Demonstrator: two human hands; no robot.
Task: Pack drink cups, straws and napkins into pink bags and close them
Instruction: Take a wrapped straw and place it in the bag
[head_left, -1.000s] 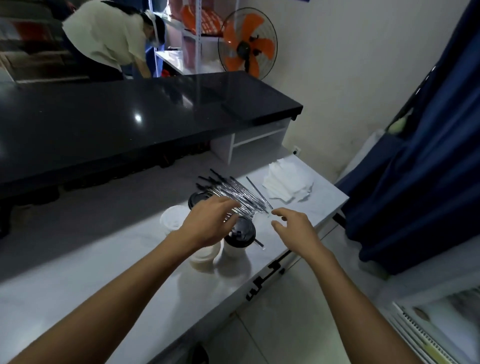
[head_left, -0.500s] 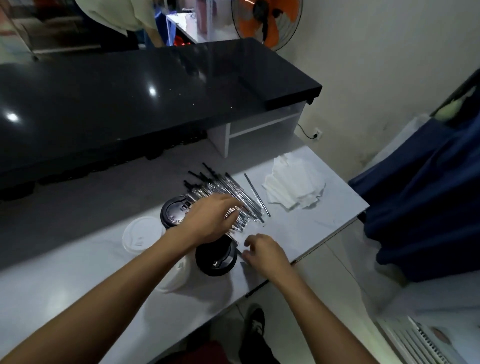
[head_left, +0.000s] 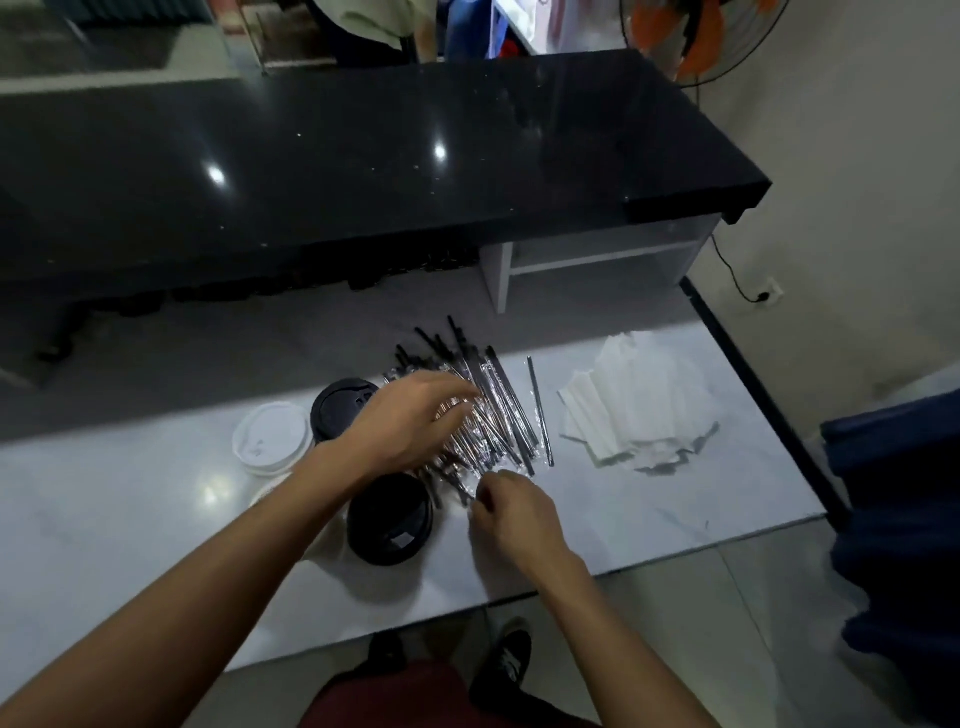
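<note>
White marble forms the low counter (head_left: 649, 514) on which everything lies. A heap of black straws (head_left: 493, 415) in clear wrappers lies near the middle of it, toward the back edge. The left hand (head_left: 410, 421) rests on this heap with the fingers stretched out and spread, grasping nothing. The right hand (head_left: 511, 512) is at the near end of the heap, and its fingertips pinch the end of one wrapped straw. A pile of white napkins (head_left: 639, 405) lies near the right edge, apart from the straws. A black-lidded cup (head_left: 389, 519) stands just beside the right hand, toward the front edge. A second black-lidded cup (head_left: 340, 405) and a white-lidded cup (head_left: 272, 439) stand behind it, left of the straws.
</note>
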